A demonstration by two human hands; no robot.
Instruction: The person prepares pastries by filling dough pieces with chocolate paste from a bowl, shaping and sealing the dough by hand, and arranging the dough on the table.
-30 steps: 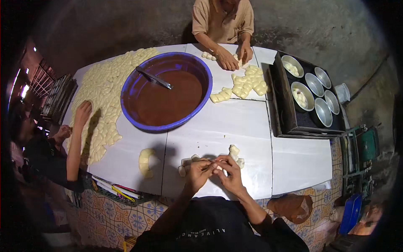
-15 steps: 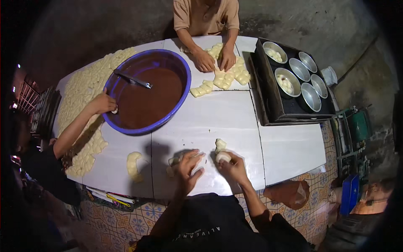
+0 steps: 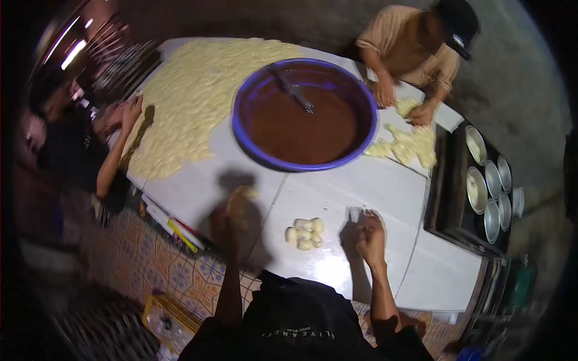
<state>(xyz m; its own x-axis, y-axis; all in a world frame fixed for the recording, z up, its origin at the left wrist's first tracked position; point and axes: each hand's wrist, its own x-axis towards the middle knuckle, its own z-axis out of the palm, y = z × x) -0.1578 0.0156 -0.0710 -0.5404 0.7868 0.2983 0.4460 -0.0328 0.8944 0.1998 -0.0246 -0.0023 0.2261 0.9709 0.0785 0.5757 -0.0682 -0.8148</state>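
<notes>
My left hand, blurred and in shadow, is at a pale curved piece of dough on the left part of the white table; whether its fingers grip it is unclear. My right hand is on or just above the tiles with loosely bent fingers apart, holding nothing visible. Between both hands lies a group of several small, rounded dough pieces, to the left of my right hand.
A blue tub of brown mixture holds tongs. A dough sheet covers the back left. Two co-workers stand left and behind. More dough lies right of the tub, beside a dark tray with metal pans.
The view has swung leftward. My hands have moved apart, the left toward the curved dough, the right away from the piece it held. The small pieces now sit grouped between them.
</notes>
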